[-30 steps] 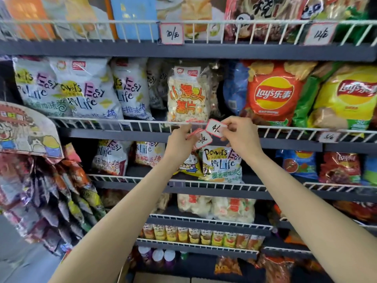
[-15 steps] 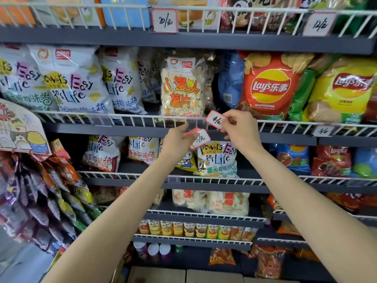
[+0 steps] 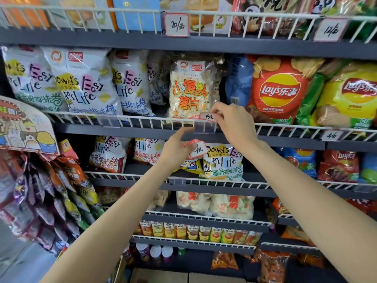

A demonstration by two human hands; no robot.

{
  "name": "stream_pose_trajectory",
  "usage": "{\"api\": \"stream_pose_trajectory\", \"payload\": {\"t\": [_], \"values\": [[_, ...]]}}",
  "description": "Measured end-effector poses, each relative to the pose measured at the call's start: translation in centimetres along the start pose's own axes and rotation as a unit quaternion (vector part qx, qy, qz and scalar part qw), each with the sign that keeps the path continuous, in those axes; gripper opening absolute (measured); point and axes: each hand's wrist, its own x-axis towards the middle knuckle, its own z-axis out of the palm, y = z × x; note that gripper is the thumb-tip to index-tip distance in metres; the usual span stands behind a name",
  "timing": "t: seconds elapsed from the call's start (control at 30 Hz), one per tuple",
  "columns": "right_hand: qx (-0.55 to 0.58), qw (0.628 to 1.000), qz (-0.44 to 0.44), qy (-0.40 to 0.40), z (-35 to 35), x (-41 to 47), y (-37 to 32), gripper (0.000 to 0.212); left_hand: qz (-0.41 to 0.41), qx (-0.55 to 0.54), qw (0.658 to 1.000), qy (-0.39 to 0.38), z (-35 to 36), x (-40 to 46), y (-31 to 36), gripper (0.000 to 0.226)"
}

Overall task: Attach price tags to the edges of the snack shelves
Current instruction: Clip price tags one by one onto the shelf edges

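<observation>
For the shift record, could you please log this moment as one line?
right hand: lowering price tag toward clear holder | left hand: holding spare tags | tag not yet seated

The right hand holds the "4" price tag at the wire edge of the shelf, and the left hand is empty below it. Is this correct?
Not quite: the left hand is not empty. It holds a small stack of price tags, as the head view shows. The right hand does hold the "4" tag at the wire edge.
</observation>
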Motion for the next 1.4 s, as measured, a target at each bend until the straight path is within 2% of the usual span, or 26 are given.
{"api": "stream_pose_trajectory", "payload": {"t": [0.2, 0.37, 0.47, 0.57, 0.83, 1.03, 1.13, 1.2, 1.27, 1.3, 1.4], "values": [[-0.008, 0.999, -0.018, -0.035, 0.9, 0.2, -0.3, 0.018, 0.004, 0.047, 0.999, -0.026, -0.8, 0.1, -0.1, 0.046], [-0.062, 0.998, -0.022, -0.014, 1.9, -0.3, -0.5, 0.028, 0.006, 0.058, 0.998, -0.037, -1.0, 0.3, -0.1, 0.047], [-0.110, 0.994, -0.024, 0.008, 2.2, -0.8, -0.7, 0.022, 0.006, 0.053, 0.998, -0.039, -1.0, 0.2, -0.2, 0.048], [-0.123, 0.992, -0.029, 0.014, 2.7, -1.2, -0.8, 0.018, 0.012, 0.066, 0.997, -0.036, -1.1, 0.2, -0.2, 0.049], [-0.133, 0.989, -0.047, 0.033, 3.4, -2.9, -0.4, 0.033, 0.014, 0.059, 0.998, -0.029, -0.9, 0.4, 0.1, 0.048], [-0.148, 0.987, -0.056, -0.001, 3.0, -2.7, 0.0, 0.030, -0.023, 0.020, 0.999, 0.017, -0.8, 0.9, 0.8, 0.041], [-0.057, 0.998, -0.028, -0.015, 2.0, -2.7, -0.3, 0.029, -0.022, -0.051, 0.997, 0.060, -1.2, 0.8, 0.9, 0.018], [0.088, 0.996, 0.015, -0.027, 1.4, -2.7, -1.0, 0.030, -0.002, -0.068, 0.995, 0.074, -1.5, 0.4, 1.0, 0.009], [0.276, 0.955, 0.075, -0.085, 0.9, -2.5, -1.9, 0.032, 0.018, -0.070, 0.995, 0.074, -1.7, -0.4, 1.1, 0.007], [0.328, 0.934, 0.095, -0.109, 0.8, -2.4, -2.4, 0.031, 0.029, -0.076, 0.994, 0.072, -2.0, -0.8, 1.0, 0.005], [0.347, 0.924, 0.106, -0.124, 1.0, -1.8, -3.6, 0.016, 0.049, -0.088, 0.992, 0.071, -3.5, -1.5, 0.7, 0.008]]}}
